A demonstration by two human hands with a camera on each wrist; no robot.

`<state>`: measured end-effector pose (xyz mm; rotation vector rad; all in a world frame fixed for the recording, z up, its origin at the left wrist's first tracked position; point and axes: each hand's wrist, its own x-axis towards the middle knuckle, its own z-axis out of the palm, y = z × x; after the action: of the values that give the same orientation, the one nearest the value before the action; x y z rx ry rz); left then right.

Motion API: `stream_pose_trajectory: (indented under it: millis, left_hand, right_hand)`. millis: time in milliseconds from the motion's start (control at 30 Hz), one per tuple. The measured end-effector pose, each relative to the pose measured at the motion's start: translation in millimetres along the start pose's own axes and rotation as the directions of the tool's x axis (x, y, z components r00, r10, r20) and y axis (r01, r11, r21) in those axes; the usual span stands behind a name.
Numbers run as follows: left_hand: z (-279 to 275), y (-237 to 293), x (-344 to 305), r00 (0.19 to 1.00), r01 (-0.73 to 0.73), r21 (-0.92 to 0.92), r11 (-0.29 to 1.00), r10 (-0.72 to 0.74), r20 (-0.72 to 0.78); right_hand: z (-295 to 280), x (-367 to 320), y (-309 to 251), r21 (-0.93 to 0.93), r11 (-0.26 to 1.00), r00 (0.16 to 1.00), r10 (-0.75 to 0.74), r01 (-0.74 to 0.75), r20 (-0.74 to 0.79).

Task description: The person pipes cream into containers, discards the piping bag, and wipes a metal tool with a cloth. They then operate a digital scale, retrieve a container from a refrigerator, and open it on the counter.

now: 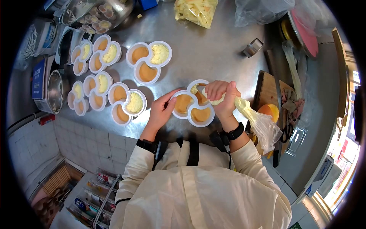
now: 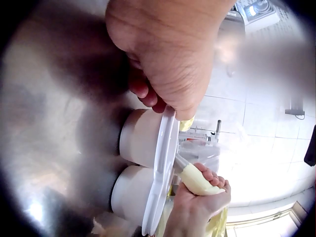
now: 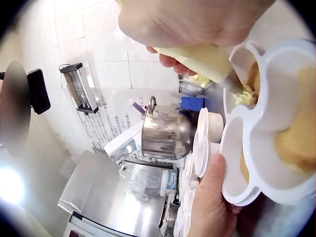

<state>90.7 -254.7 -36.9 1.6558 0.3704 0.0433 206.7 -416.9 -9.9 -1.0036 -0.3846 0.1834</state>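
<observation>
A white three-part cup (image 1: pixel 201 115) with tan filling in its compartments sits at the counter's front edge. My left hand (image 1: pixel 161 110) holds its left rim between thumb and fingers. Gripped in my right hand (image 1: pixel 223 97) is a piping bag (image 1: pixel 248 114) of pale yellow cream, its loose end hanging to the right. In the right wrist view the metal nozzle (image 3: pixel 234 85) points into one compartment, where a little cream (image 3: pixel 245 96) lies on the tan filling. The left wrist view shows my left hand (image 2: pixel 165 54) at the rim of the cup (image 2: pixel 160 163).
Several similar cups (image 1: pixel 148 63) stand to the left, each with cream in one compartment. A bag of yellow pieces (image 1: pixel 196 11) lies at the back, a metal ring (image 1: pixel 253 47) at back right. A cutting board (image 1: pixel 267 89), a long knife (image 1: pixel 276 152) and scissors (image 1: pixel 286 133) are at the right.
</observation>
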Motion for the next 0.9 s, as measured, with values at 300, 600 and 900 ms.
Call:
stream_pose_trajectory:
  millis: [300, 600, 900]
  left_hand:
    - [-0.5, -0.4, 0.3, 1.000, -0.024, 0.049, 0.998, 0.025, -0.011]
    - [-1.6, -10.4, 0.2, 1.000, 0.013, 0.040, 0.999, -0.013, -0.005]
    - [-3.1, -0.3, 0.6, 0.998, 0.032, 0.070, 0.997, -0.037, 0.058]
  right_hand:
    - [-0.3, -3.1, -17.4, -0.099, 0.978, 0.977, 0.193, -0.184, 0.093]
    - [-0.3, -2.6, -9.4, -0.067, 0.990, 0.991, 0.125, -0.122, 0.054]
    - [-1.8, -3.5, -10.8, -0.085, 0.990, 0.992, 0.121, -0.117, 0.044]
